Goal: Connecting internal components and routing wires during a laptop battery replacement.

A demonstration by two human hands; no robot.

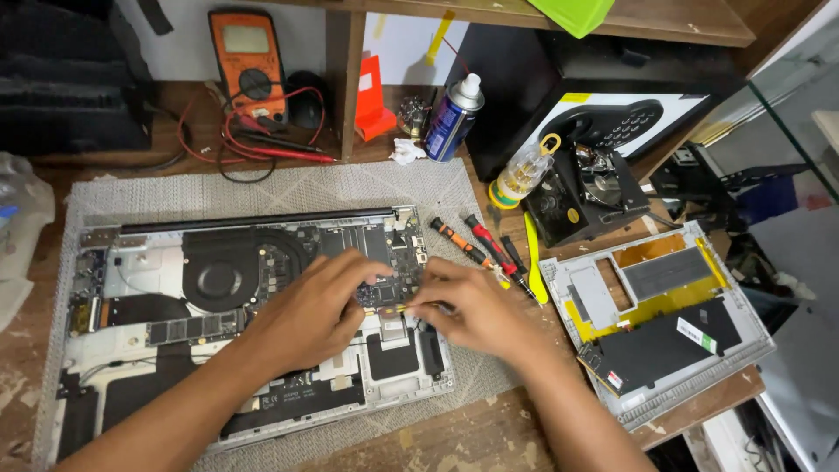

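Laptop chassis [262, 385]: opened, internals up, lying on a grey mat [262, 188] at the left-centre of the wooden bench; its long axis runs left to right, hinge bar along the far edge.
Left hand [310, 310]: fingers curled together, fingertips pressed down on the circuit board [367, 253] near the chassis' right half; whether anything is pinched beneath them cannot be told.
Right hand [472, 310]: fingers drawn together around a thin yellow-tipped tool [398, 308], which points left toward the left hand.
Key relation: the work point lies between the two hands, just beside both sets of fingertips; the tool's axis lies roughly parallel to the chassis' long axis, and the right hand is the one that carries it.
Cooling fan [214, 275]: round, black, left of the left hand, within the chassis.
Screwdrivers [481, 245]: orange- and red-handled, lying just off the mat's right edge, beyond the right hand.
Removed bottom cover [655, 323]: at the bench's right edge, inner face up, well apart from the hands.
Spray can [454, 114]: upright near the far edge.
Multimeter [247, 61]: orange, leaning at the far-left corner, leads trailing.
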